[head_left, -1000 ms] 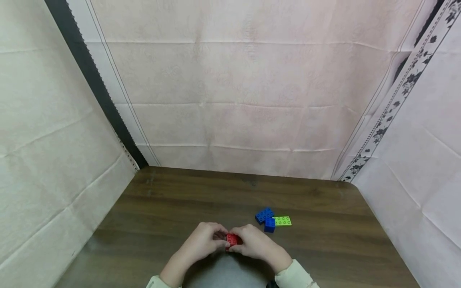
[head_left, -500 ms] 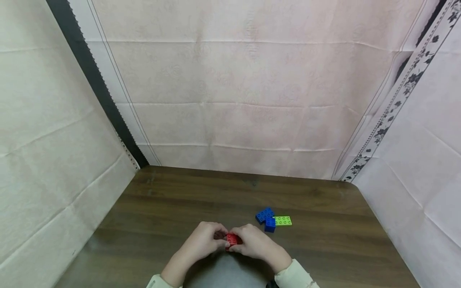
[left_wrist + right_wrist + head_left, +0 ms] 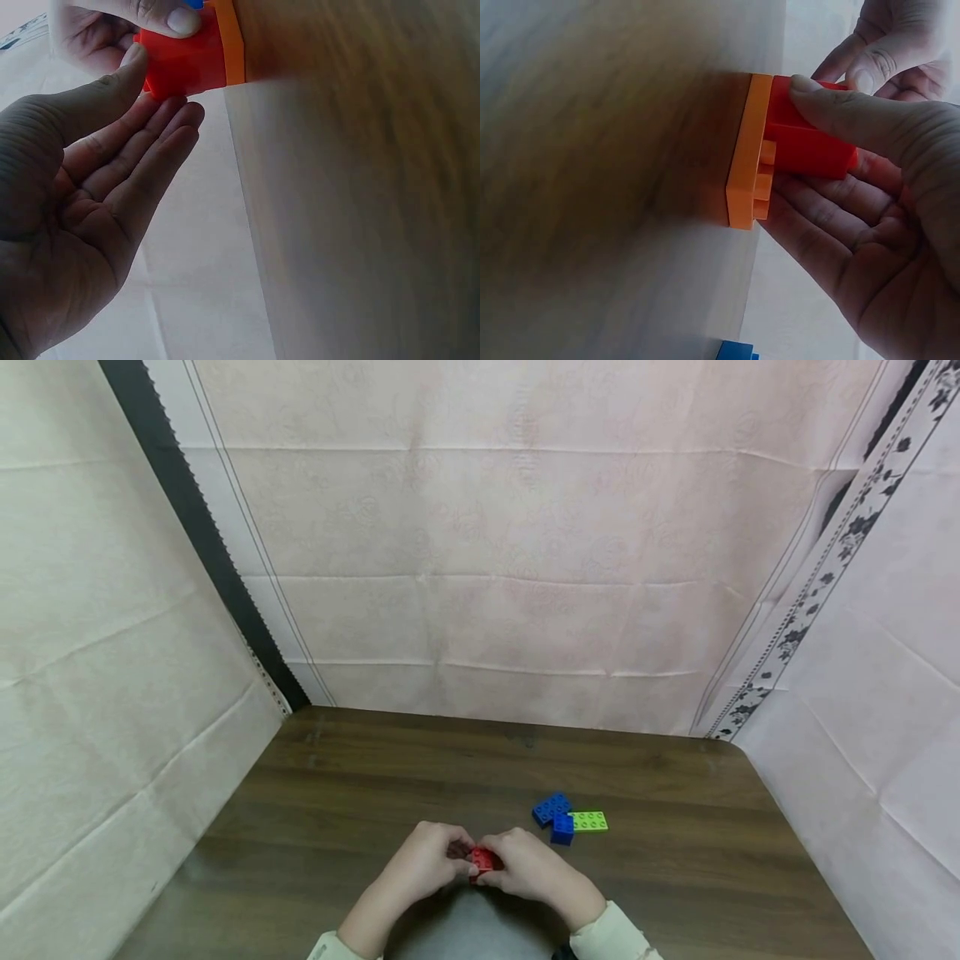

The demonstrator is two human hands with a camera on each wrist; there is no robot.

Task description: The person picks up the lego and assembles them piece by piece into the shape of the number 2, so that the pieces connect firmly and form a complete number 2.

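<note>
A red brick point(image 3: 482, 859) sits between both hands near the front of the table. In the right wrist view the red brick point(image 3: 810, 135) is seated on part of an orange plate point(image 3: 748, 161) with bare studs beside it. My left hand point(image 3: 422, 862) pinches the red brick from the left, thumb at its near corner. From the other side my right hand point(image 3: 531, 867) pinches it, thumb laid across its near face in the right wrist view. The fingers partly hide the brick. A bit of blue point(image 3: 193, 3) shows behind the right thumb in the left wrist view.
Beyond the right hand, two blue bricks point(image 3: 551, 808) lie against a lime green brick point(image 3: 589, 821) on the brown wooden table point(image 3: 360, 777). Pale cloth point(image 3: 510, 552) hangs behind the table and on both sides. A rounded grey shape point(image 3: 472, 927) stands at the near edge.
The red brick looks turned very slightly between the fingers. Both hands keep their place and their hold, and the other bricks lie as before.
</note>
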